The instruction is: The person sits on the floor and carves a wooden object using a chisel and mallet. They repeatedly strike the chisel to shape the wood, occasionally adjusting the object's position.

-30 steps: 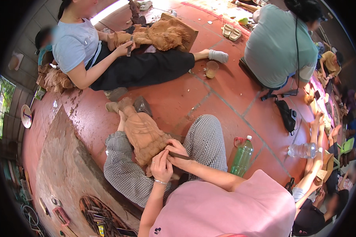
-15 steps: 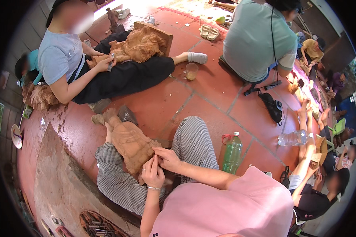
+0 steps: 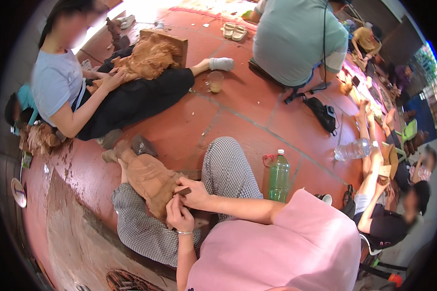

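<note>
A carved light-brown wooden figure point(image 3: 152, 182) lies slanting across my lap, over the checked trousers. Close above its near end, my right hand point(image 3: 195, 195) is closed on a small flat brown piece point(image 3: 182, 190), which looks like folded sandpaper. My left hand point(image 3: 180, 217), with a bracelet at the wrist, has its fingers pinched together at the lower end of the same piece. Both hands nearly meet there. The fingertips partly hide what they grip.
A green bottle point(image 3: 279, 177) stands on the red tiles to my right, near a clear bottle point(image 3: 353, 149) lying down. At left is a stone slab point(image 3: 77, 233). Ahead, a seated person point(image 3: 63, 92) works on another carving point(image 3: 148, 56); a plastic cup point(image 3: 215, 82) stands beyond.
The view has shifted, so the surroundings sit further left. My hands have parted slightly, and the flat brown piece now shows between them. The person ahead has lowered their hands to their carving.
</note>
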`<state>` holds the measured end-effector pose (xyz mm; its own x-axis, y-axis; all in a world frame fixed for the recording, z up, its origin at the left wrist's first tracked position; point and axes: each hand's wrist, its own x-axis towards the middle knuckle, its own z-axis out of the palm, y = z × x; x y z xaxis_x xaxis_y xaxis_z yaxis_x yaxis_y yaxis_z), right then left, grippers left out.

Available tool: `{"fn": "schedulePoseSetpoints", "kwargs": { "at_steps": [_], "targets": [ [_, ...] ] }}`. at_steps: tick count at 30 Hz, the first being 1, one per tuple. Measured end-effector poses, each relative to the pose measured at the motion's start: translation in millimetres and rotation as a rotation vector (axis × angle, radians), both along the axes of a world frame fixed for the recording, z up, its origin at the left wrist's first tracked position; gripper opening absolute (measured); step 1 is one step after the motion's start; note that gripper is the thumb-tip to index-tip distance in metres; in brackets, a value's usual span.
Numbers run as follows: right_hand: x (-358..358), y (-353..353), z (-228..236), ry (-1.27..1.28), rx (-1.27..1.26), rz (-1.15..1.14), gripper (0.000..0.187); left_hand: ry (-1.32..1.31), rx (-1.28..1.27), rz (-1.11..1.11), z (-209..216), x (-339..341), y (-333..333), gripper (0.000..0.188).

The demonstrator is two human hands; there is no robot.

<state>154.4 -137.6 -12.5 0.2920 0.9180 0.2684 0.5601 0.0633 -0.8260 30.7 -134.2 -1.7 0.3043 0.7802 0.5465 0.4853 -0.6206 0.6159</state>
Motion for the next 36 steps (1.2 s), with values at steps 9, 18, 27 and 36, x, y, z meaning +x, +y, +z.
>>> {"fn": "schedulePoseSetpoints", "kwargs": {
  "at_steps": [9,18,27,36],
  "targets": [
    [7.7,-2.8,-3.8,0.016,-0.078,0.042,0.027,0.029,-0.055,-0.002,-3.1,2.2,0.3,0.038],
    [28.4,3.1,-13.5,0.003,-0.148,0.127,0.026,0.030,-0.201,-0.002,-5.6,1.7,0.7,0.043],
    [167.0,-7.4,-2.4,0.427,-0.076,-0.388,0.012,0.312,0.014,-0.020,7.9,13.9,1.0,0.023],
    [444.3,-17.0,76.3,-0.322,0.442,-1.087,0.042,0.371,0.031,-0.033,9.8,18.0,-1.7,0.023]
  ]
}}
